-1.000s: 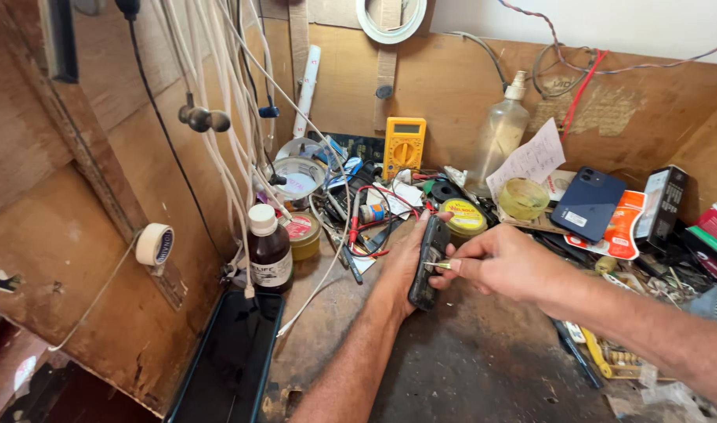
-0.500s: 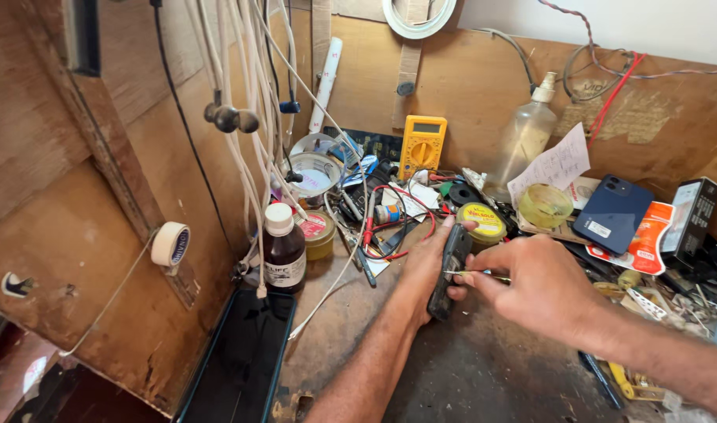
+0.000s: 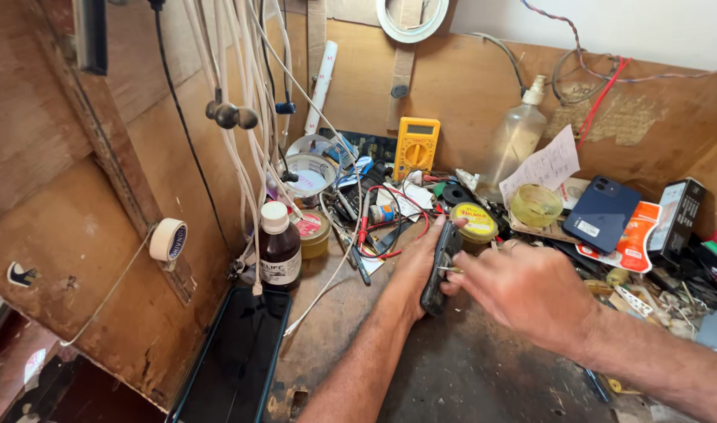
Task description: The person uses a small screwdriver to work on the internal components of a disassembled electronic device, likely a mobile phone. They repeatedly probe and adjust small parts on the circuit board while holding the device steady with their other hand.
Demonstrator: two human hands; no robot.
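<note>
A dark tablet (image 3: 237, 360) is leaning at the near edge of the cluttered table (image 3: 468, 376). Just beyond, the left hand (image 3: 417, 266) is clamping a black phone (image 3: 441, 266) on edge while the right hand (image 3: 523, 290) is pinching a thin metal tool (image 3: 450, 269) against its side. The tool could slip and gouge the phone. Farther back, a brown bottle (image 3: 278, 247) and yellow multimeter (image 3: 416, 147) are standing.

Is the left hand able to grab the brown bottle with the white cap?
Probably yes, but not right now: the left hand is busy holding a dark phone on edge. The brown bottle stands upright nearby to its left, with only thin cables lying between.
</note>
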